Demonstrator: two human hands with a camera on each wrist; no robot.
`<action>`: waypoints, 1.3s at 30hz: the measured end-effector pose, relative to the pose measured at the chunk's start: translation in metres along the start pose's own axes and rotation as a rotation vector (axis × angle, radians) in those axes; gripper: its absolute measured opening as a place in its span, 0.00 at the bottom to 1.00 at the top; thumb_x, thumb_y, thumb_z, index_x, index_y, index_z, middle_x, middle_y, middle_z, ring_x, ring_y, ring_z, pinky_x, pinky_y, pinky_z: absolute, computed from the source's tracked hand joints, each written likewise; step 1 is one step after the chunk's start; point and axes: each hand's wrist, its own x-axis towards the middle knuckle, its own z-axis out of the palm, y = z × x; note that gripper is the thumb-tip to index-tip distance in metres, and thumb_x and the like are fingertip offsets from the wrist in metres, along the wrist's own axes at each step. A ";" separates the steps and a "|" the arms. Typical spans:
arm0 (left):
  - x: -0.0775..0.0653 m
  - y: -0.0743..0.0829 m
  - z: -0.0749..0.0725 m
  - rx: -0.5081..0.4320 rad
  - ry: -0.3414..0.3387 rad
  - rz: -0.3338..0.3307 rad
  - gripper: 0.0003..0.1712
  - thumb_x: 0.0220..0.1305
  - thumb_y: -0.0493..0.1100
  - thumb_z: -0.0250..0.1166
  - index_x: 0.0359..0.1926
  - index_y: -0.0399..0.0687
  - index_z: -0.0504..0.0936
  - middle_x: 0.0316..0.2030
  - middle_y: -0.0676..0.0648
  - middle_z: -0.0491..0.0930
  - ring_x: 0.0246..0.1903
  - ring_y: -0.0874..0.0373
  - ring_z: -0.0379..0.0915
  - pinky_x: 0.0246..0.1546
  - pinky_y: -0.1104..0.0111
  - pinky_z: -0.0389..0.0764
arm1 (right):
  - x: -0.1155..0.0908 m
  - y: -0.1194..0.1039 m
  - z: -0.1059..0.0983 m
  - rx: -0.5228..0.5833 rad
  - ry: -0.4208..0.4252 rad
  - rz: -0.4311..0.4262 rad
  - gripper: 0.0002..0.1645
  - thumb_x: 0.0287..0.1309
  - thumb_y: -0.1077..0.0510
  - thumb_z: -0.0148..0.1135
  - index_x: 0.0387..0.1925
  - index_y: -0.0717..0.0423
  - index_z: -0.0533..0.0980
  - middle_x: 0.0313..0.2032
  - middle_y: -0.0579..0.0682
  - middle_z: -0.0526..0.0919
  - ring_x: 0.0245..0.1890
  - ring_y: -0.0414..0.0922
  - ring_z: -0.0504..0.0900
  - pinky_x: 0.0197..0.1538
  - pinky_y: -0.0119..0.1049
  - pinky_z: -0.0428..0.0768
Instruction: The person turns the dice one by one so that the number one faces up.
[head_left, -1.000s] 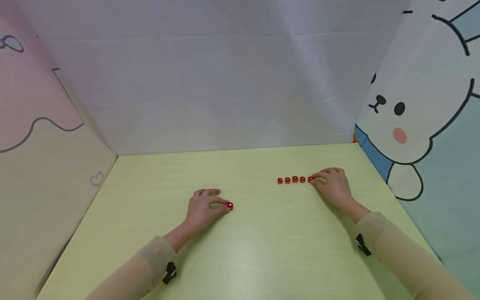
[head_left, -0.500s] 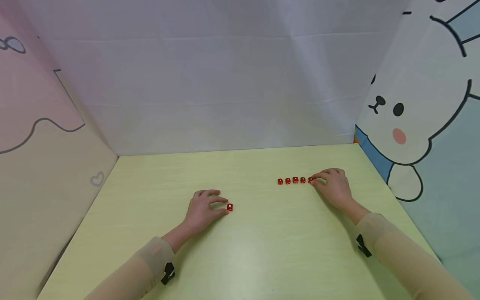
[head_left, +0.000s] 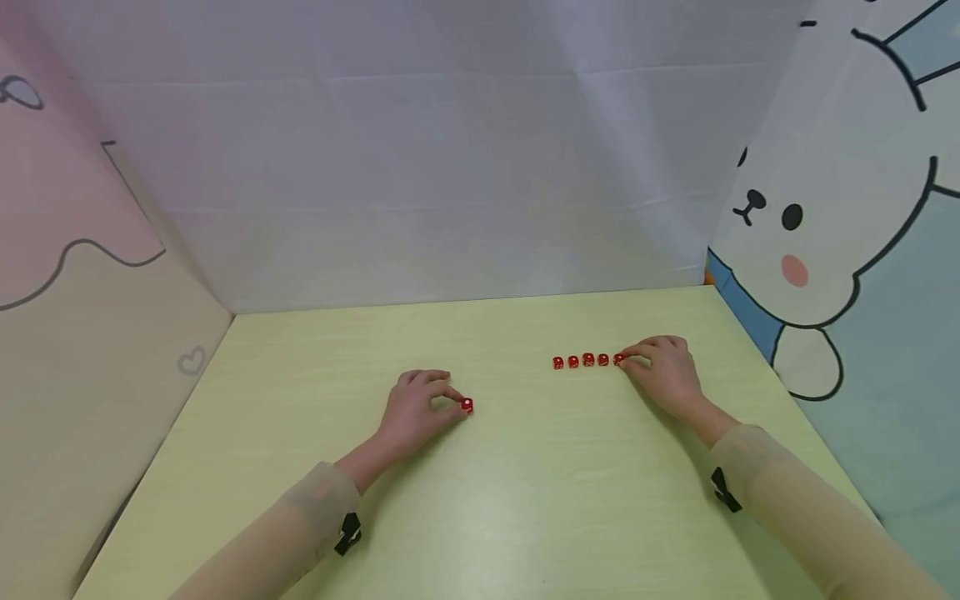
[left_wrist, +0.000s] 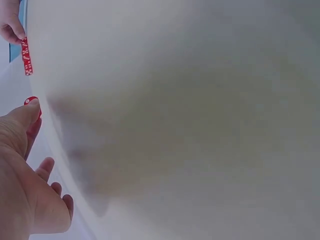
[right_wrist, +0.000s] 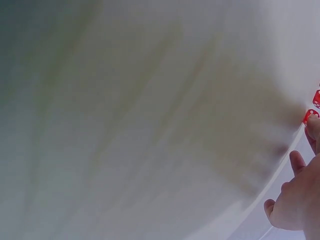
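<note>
My left hand [head_left: 420, 410] pinches a red die [head_left: 467, 406] with white pips between thumb and index finger, left of the middle of the table. In the left wrist view the thumb covers part of this die [left_wrist: 31, 100]. Farther back on the right stands a straight row of several red dice [head_left: 588, 360] with narrow gaps between them. At the row's right end my right hand [head_left: 664, 373] holds the last die [head_left: 618, 359] between thumb and index finger. That die [right_wrist: 311, 114] shows beyond the fingertip in the right wrist view, partly hidden.
The pale yellow table [head_left: 495, 517] carries the dice. A white cloth wall [head_left: 465, 183] rises along its back edge. Printed side walls flank it, a pink and cream one [head_left: 97, 350] on the left and one with a cartoon animal [head_left: 840, 225] on the right.
Half a second ago the left thumb and index finger stood slightly apart around the die; now they pinch it, slightly farther right and back. The right hand and the row stay put.
</note>
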 end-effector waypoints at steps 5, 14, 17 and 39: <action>0.025 0.018 0.005 0.015 -0.001 0.008 0.07 0.62 0.54 0.75 0.39 0.63 0.91 0.64 0.50 0.77 0.66 0.42 0.62 0.64 0.44 0.65 | 0.000 0.001 0.000 -0.003 -0.008 0.003 0.17 0.70 0.53 0.64 0.51 0.60 0.85 0.55 0.65 0.79 0.64 0.69 0.62 0.66 0.66 0.58; 0.070 0.052 0.024 0.038 -0.025 0.021 0.10 0.65 0.56 0.72 0.44 0.62 0.91 0.66 0.50 0.74 0.68 0.43 0.60 0.64 0.45 0.65 | 0.000 0.002 0.001 -0.002 -0.009 0.004 0.16 0.70 0.53 0.65 0.51 0.60 0.85 0.55 0.65 0.79 0.64 0.69 0.62 0.66 0.66 0.59; 0.083 0.063 0.032 0.053 -0.038 0.016 0.11 0.65 0.57 0.72 0.44 0.62 0.91 0.66 0.50 0.74 0.68 0.43 0.60 0.64 0.47 0.65 | 0.001 0.002 0.002 -0.007 -0.005 0.000 0.16 0.69 0.53 0.65 0.51 0.59 0.85 0.55 0.65 0.79 0.63 0.69 0.63 0.66 0.65 0.59; 0.109 0.081 0.062 0.046 -0.082 -0.076 0.11 0.65 0.57 0.72 0.44 0.62 0.91 0.64 0.50 0.76 0.68 0.43 0.61 0.66 0.51 0.65 | 0.002 0.002 0.001 -0.009 0.002 0.014 0.15 0.69 0.53 0.65 0.51 0.58 0.85 0.55 0.64 0.79 0.64 0.68 0.62 0.65 0.66 0.60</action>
